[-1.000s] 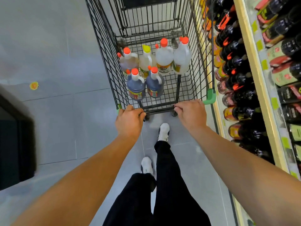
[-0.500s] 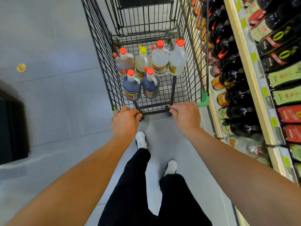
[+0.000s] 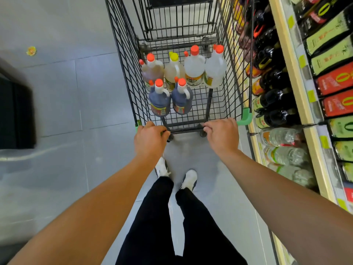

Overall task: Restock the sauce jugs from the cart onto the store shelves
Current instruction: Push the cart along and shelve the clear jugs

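Head view: both hands' fingers [image 3: 207,129] curled on cart handle [image 3: 184,130], handle mostly hidden, shelf [image 3: 286,54] cut off at rt.

Both arms outstretched, left hand [image 3: 150,138] and right hand [image 3: 222,135] apparently curled around cart handle [image 3: 184,129].

cart [image 3: 124,60]: black wire metal, matt
jugs [image 3: 193,70]: smooth translucent plastic
shelf bottles [image 3: 275,100]: glossy dark
floor [image 3: 63,96]: smooth tile
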Demonstrator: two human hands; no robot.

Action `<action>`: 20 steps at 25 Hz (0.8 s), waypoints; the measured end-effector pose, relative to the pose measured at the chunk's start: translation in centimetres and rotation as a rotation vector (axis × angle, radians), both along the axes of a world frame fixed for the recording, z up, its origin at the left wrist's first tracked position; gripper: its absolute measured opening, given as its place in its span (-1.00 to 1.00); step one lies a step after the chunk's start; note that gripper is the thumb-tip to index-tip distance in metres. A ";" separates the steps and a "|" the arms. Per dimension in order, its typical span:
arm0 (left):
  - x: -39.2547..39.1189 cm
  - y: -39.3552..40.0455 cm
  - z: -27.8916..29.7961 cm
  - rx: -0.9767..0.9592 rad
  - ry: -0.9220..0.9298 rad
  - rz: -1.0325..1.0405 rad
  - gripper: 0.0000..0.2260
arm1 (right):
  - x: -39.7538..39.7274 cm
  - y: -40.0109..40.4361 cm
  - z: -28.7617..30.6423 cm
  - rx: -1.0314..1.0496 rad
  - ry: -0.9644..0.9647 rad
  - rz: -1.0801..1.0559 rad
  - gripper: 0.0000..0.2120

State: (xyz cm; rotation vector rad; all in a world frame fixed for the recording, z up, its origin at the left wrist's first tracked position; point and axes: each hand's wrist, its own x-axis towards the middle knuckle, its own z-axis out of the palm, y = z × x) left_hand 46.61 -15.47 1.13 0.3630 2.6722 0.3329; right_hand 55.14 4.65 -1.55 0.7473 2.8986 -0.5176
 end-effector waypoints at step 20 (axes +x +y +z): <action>20.3 -6.9 -0.2 -0.002 -0.085 -0.110 -0.83 | 21.6 -7.3 0.2 0.081 -0.143 -0.059 -0.83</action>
